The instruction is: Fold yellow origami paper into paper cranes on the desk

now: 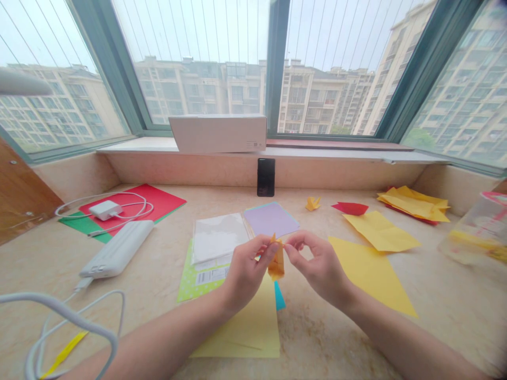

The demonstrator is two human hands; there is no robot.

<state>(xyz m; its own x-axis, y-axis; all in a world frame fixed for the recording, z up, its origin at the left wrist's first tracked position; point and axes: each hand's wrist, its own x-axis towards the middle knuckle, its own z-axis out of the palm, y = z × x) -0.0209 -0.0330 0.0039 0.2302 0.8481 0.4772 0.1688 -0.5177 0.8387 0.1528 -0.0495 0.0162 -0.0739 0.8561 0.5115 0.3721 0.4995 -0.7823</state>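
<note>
Between my two hands, above the middle of the counter, is a small piece of folded orange-yellow paper (277,268). My left hand (250,264) pinches its upper left side between thumb and fingers. With thumb and forefinger, my right hand (315,261) pinches its upper right edge. The fingertips hide part of the folds. Below my left forearm lies a pale yellow sheet (245,332), with a blue paper corner (279,296) showing beside it. A lilac sheet (271,219) lies just beyond the hands.
White packets (219,237) lie on a green dotted sheet (186,282). Yellow sheets (372,274), a small folded yellow shape (312,203) and a red one (351,208) are at right. A phone (265,178) leans against the ledge. A power bank (119,248) and cables occupy the left.
</note>
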